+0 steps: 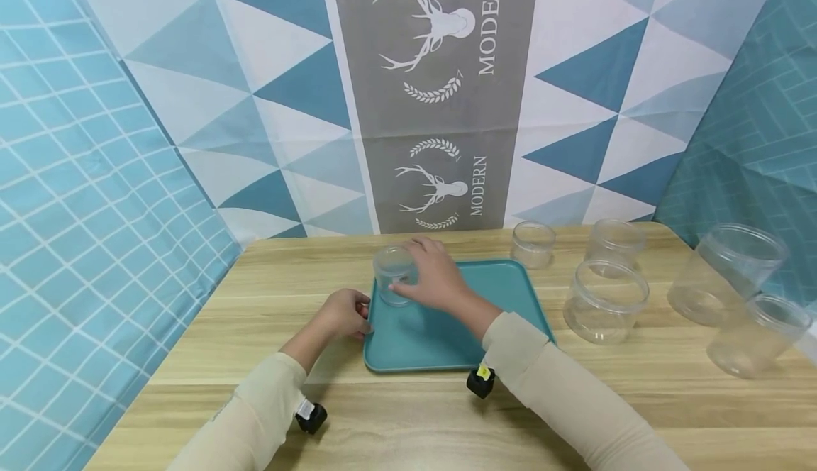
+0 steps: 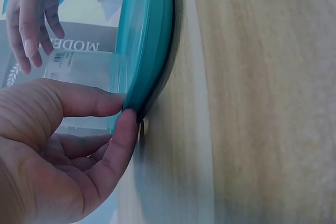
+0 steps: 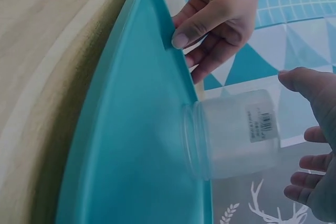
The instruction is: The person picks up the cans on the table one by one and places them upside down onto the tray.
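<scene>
Head view is showing a clear jar (image 1: 386, 281) standing inside a teal tray (image 1: 447, 347), at ten o'clock from the tray's middle. The tray is lying on a wood-grain worktop (image 1: 396, 432). Right wrist view is showing the jar's ringed end resting on the tray and a barcode label (image 3: 260, 123) facing outward on its side.

The person's hands are differing: the left hand (image 1: 342, 313) is pinching the tray's edge at nine o'clock, thumb on the rim and finger just below, while the right hand (image 1: 442, 279) is hovering close beside the jar, thumb and fingers spreading apart with a gap to its wall.

Five more clear containers are standing on the worktop: a small tub (image 1: 533, 247) and a second tub (image 1: 615, 244) are sitting towards two o'clock from the tray, while a wide tub (image 1: 603, 315), a tall canister (image 1: 715, 283) and a slanted-looking cup (image 1: 756, 340) are sitting towards three o'clock.
</scene>
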Action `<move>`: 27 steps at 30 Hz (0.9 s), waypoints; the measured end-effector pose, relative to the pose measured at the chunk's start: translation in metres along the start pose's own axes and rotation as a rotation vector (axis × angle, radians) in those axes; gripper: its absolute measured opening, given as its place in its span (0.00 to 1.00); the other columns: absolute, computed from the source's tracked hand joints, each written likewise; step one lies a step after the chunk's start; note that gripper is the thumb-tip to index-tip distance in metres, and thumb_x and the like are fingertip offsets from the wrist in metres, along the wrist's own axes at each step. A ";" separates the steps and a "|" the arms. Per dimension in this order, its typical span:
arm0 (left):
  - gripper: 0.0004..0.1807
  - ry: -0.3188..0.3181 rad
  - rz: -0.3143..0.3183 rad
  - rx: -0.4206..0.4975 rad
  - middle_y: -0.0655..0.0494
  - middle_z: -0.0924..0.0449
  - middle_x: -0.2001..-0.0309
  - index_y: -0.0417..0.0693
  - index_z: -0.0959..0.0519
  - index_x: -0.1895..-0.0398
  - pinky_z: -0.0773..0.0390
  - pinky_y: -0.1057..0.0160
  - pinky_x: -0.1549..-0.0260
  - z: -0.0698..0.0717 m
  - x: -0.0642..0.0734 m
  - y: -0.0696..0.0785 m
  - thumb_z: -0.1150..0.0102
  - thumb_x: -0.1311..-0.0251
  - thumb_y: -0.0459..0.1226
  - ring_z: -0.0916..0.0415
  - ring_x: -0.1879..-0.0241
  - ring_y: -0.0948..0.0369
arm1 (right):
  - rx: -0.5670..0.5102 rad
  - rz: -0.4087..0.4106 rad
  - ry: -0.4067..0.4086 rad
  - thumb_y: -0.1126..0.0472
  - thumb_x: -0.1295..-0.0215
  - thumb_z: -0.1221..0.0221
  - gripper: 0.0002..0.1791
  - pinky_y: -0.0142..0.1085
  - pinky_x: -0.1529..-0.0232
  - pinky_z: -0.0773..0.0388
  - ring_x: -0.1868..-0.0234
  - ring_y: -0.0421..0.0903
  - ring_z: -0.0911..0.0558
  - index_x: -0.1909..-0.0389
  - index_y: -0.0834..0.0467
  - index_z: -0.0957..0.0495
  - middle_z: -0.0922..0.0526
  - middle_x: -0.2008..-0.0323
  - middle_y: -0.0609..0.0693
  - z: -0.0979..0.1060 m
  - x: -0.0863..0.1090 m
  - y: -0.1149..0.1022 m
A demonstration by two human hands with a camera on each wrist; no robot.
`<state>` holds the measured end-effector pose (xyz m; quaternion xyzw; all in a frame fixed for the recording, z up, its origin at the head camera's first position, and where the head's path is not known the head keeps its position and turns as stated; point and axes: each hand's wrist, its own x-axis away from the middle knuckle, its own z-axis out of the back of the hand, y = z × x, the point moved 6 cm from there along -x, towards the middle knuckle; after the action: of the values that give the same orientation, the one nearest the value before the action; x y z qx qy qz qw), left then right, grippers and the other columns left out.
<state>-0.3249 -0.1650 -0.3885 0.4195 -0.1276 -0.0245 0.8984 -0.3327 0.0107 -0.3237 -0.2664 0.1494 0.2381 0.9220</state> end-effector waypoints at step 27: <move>0.06 0.214 -0.600 -0.447 0.50 0.20 0.65 0.41 0.16 0.64 0.21 0.57 0.65 -0.002 0.034 0.045 0.33 0.46 0.31 0.23 0.64 0.56 | -0.053 0.164 0.001 0.54 0.45 0.29 0.33 0.55 0.38 0.32 0.37 0.58 0.31 0.40 0.62 0.27 0.28 0.39 0.58 0.067 0.062 0.006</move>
<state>-0.2945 -0.1394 -0.3486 0.2321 0.1038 -0.2695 0.9288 -0.2737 0.0747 -0.2962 -0.2775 0.1647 0.3163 0.8921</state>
